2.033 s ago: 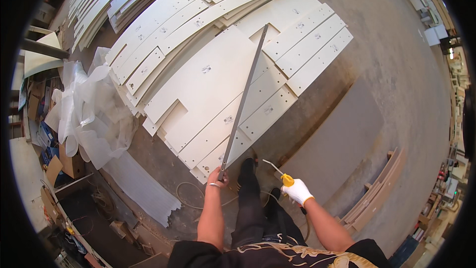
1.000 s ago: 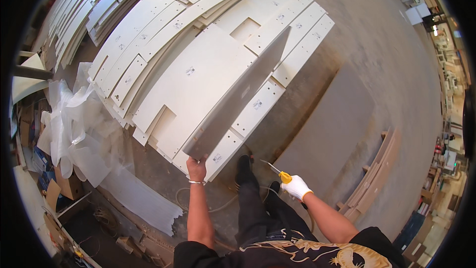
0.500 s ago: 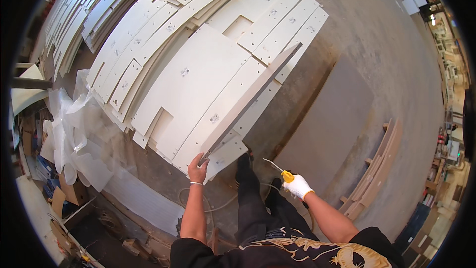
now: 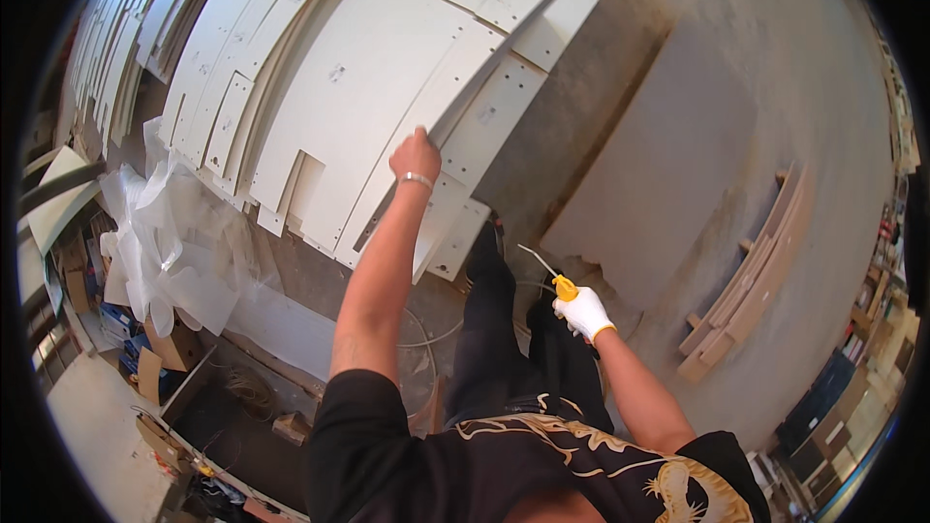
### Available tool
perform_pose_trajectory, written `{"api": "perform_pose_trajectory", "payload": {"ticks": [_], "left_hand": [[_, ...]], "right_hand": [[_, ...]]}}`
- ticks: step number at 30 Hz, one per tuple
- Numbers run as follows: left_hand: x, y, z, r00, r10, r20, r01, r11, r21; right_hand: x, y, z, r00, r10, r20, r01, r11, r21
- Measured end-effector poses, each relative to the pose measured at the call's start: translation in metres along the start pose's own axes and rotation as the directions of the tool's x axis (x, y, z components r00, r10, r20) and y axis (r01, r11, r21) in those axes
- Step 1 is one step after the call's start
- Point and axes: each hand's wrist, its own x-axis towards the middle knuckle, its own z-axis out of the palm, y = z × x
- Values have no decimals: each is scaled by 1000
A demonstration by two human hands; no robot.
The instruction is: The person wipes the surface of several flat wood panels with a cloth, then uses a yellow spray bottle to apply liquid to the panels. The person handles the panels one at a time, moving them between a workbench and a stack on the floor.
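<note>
My left hand (image 4: 415, 155), bare and with a band at the wrist, is closed on the edge of a long narrow board (image 4: 481, 80) that stands tilted on a stack of white panels (image 4: 354, 68). Part of the board is hidden by this hand and forearm. In a white glove, my right hand (image 4: 583, 313) grips a yellow air blow gun (image 4: 565, 288) with a thin bent metal nozzle. The nozzle points up and left, apart from the panels. Dark drilled holes and small labels mark the panels.
Further stacks of white panels (image 4: 218, 39) rise at the far left. Crumpled clear plastic film (image 4: 170, 252) lies left of the stack. A pale hose (image 4: 426, 341) loops by my legs. A large flat grey sheet (image 4: 659, 155) and brown strips (image 4: 751, 276) lie on the right.
My left hand has moved from the board's near end farther along its edge. The view has shifted, and my right hand still holds the blow gun away from the stack.
</note>
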Motion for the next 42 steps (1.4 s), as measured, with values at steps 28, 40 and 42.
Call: {"api": "perform_pose_trajectory", "payload": {"ticks": [28,40,42], "left_hand": [[-285,44,-98,928,319,-193,-306,947,97],[-349,71,-138,801,110,-588,-508,645,-571],[-342,79,-145,803,60,-594,-490,633,-599]], "right_hand": [[-114,17,-161,723,-394,-568,467,884,-18],[-256,5,-240,562,-645,-517,757,653,9],[-270,9,-237,518,-654,-552,789,614,13]]}}
